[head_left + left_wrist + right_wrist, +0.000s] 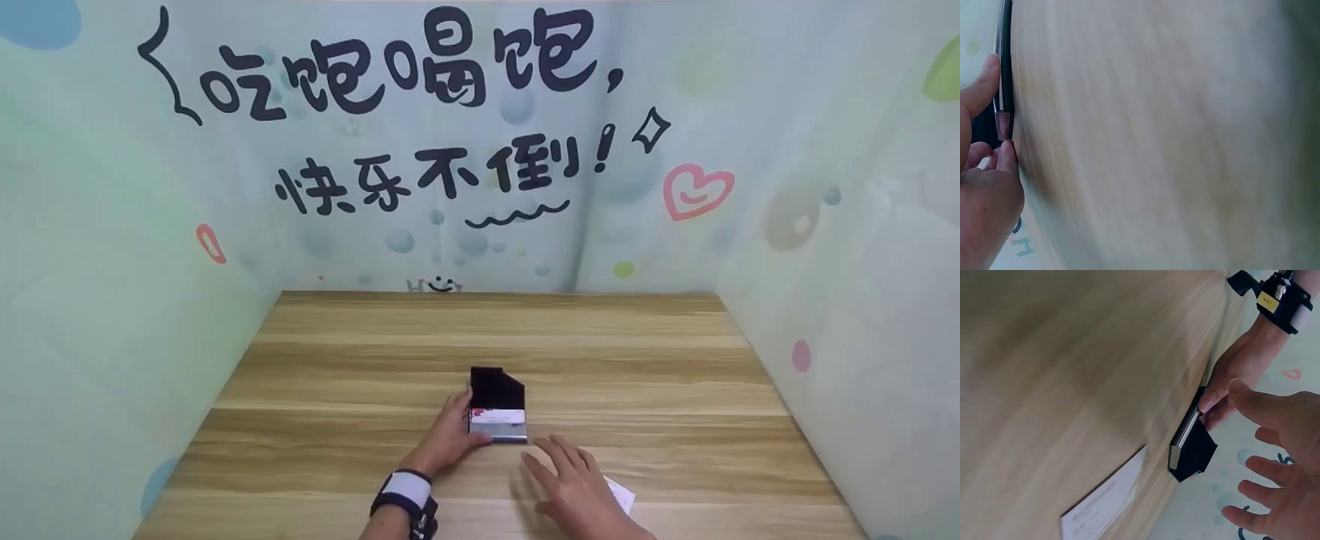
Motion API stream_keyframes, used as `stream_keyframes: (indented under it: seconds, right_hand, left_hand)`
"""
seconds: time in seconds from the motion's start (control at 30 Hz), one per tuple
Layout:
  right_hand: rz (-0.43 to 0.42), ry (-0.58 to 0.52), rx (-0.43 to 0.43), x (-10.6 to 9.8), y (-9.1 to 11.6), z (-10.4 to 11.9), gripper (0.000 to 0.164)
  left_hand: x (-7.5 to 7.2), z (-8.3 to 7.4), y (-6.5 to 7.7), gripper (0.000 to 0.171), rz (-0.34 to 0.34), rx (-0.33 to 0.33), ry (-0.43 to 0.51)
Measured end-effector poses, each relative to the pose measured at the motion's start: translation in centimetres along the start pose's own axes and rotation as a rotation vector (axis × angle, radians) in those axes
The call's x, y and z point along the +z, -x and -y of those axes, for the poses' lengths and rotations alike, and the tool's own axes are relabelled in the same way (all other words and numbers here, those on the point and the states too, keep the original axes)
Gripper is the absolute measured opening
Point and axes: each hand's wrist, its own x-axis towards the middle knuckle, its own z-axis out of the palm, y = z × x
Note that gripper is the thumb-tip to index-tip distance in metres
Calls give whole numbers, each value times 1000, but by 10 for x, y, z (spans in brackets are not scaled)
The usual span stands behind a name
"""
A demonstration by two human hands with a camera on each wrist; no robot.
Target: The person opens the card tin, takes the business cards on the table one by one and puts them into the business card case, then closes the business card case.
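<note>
A card case (pixel 496 390) with a raised black flap stands near the middle of the table. Across its silvery lower part lies a white card with a red mark (pixel 501 416). My left hand (pixel 444 436) grips the case from the left, the thumb at its near edge; the left wrist view shows fingers and thumb against the case's edge (pixel 1006 73). Just to the right, apart from the case, my right hand (pixel 576 484) hovers with fingers spread and nothing in them. A white printed card (pixel 1107 499) lies on the table, partly hidden by the right hand in the head view.
The wood-grain table (pixel 337 360) is enclosed by pale printed walls (pixel 97 300) at the back and both sides. A strap with a camera mount (pixel 407 495) is on the left wrist.
</note>
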Motion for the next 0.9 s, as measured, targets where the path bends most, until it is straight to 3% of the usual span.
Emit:
stream_keyframes:
  seconds: [0.23, 0.47, 0.7, 0.9]
  right_hand:
    - [72, -21, 30, -10, 25, -4, 74]
    - [76, -27, 85, -9, 50, -15, 71]
    - [143, -46, 220, -8, 66, -18, 79]
    - [286, -115, 394, -13, 74, -23, 76]
  left_hand:
    - [0, -1, 0, 87, 8, 3, 11]
    - [1, 1, 1, 86, 17, 10, -25]
    - [-1, -1, 1, 86, 11, 3, 0]
    - [0, -3, 2, 87, 17, -18, 6]
